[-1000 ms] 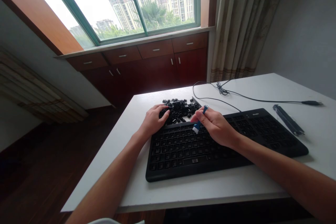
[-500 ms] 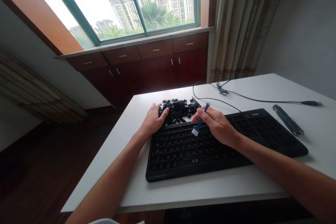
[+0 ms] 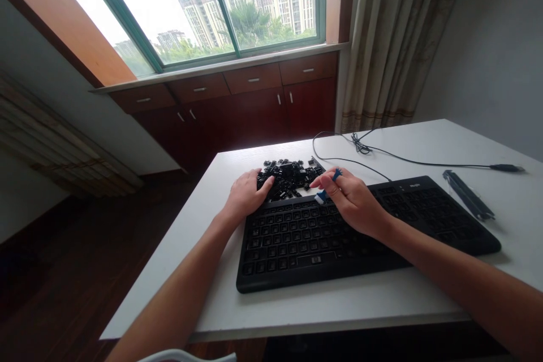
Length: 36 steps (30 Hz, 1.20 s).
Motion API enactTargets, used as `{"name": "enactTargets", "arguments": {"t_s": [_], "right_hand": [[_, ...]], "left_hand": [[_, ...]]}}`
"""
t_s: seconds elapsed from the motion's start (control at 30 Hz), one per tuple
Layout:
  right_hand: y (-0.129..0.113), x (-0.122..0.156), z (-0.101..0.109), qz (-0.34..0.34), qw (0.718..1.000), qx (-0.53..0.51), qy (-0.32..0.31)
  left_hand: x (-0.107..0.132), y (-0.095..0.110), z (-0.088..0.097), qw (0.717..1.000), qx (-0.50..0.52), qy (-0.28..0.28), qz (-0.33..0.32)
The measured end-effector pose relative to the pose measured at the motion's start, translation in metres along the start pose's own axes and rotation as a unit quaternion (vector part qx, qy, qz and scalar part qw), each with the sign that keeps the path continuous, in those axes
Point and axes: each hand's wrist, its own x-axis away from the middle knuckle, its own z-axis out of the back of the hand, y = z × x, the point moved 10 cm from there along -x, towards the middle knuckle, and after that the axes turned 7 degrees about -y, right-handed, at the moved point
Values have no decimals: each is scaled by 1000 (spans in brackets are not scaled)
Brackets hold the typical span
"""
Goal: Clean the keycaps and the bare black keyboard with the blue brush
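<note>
A black keyboard (image 3: 365, 232) lies on the white table (image 3: 322, 305) in front of me. My right hand (image 3: 352, 201) pinches a small blue brush (image 3: 326, 191) with white bristles, whose tip rests on the keyboard's top row. My left hand (image 3: 246, 195) lies flat at the keyboard's top left corner, fingers stretched out and touching a heap of loose black keycaps (image 3: 288, 174) just behind the keyboard.
The keyboard's black cable (image 3: 407, 157) runs across the table's far side to a USB plug (image 3: 507, 168). A long black strip (image 3: 469, 194) lies to the right of the keyboard. Dark red cabinets (image 3: 254, 102), a window and a curtain (image 3: 390, 39) stand beyond the table.
The right hand has drawn the brush back toward the keyboard's top edge and laid it flatter. The left hand has stayed in place by the keycaps.
</note>
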Motion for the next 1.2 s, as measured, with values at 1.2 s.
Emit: {"name": "enactTargets", "arguments": {"t_s": [1.2], "right_hand": [[-6,4,-13,30,997,-9,-74]], "left_hand": [[7,-16,0,993,-39,-23,110]]}}
